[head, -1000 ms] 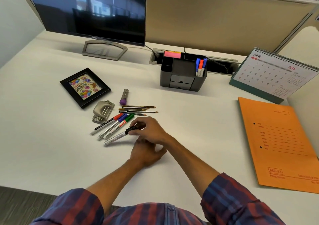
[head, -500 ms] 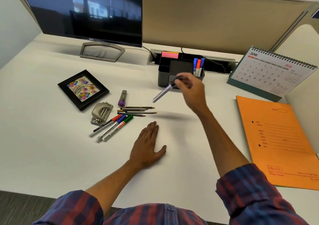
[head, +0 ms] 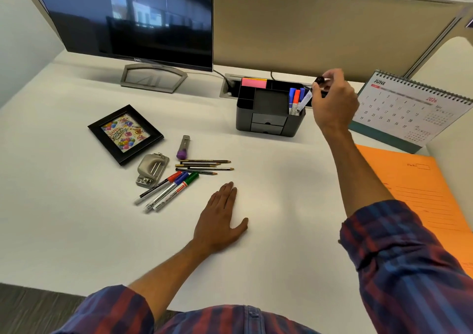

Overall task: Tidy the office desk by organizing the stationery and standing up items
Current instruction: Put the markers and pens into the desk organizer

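Our right hand (head: pixel 332 100) pinches a black-capped marker (head: pixel 307 98) into the organizer (head: pixel 268 121), at one o'clock, beside three standing markers (head: pixel 295 98). At nine o'clock, three markers (head: pixel 169 189), pencils (head: pixel 204 166) and photo frame (head: pixel 125 134) remain. Left hand (head: pixel 220 218) lies flat, released.

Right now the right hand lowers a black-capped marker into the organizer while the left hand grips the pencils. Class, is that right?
Not quite. The head view shows the left hand lying flat and open on the desk, clear of the pencils. The right hand does lower the black-capped marker into the organizer.
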`<state>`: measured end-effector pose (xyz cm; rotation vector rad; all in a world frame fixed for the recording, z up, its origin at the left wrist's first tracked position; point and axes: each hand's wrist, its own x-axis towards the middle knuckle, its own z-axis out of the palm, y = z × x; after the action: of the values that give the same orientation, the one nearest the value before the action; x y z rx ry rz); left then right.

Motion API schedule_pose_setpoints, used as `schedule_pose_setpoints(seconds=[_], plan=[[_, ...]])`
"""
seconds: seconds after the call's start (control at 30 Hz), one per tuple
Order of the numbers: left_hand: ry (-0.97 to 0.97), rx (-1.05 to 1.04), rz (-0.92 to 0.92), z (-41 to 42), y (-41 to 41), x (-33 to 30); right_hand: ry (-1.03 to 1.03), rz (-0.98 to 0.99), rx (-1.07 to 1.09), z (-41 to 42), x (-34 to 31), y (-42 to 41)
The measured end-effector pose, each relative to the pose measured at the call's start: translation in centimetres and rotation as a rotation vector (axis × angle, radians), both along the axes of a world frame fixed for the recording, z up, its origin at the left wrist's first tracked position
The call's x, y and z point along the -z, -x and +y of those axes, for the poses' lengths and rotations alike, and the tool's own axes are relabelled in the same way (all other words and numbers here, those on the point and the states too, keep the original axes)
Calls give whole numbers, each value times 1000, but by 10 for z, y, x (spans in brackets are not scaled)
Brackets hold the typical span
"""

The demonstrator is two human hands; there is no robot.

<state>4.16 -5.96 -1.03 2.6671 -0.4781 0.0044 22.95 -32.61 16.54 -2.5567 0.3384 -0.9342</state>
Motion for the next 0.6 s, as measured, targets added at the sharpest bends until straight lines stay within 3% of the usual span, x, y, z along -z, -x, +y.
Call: schedule_pose_setpoints(seconds=[0.23,0.6], plan=[[-3,4,-4,1,0,1,90,191,-45,6,18,-3],[-9,6,13,1,0,-1,-48,28,-292,58,50,28]])
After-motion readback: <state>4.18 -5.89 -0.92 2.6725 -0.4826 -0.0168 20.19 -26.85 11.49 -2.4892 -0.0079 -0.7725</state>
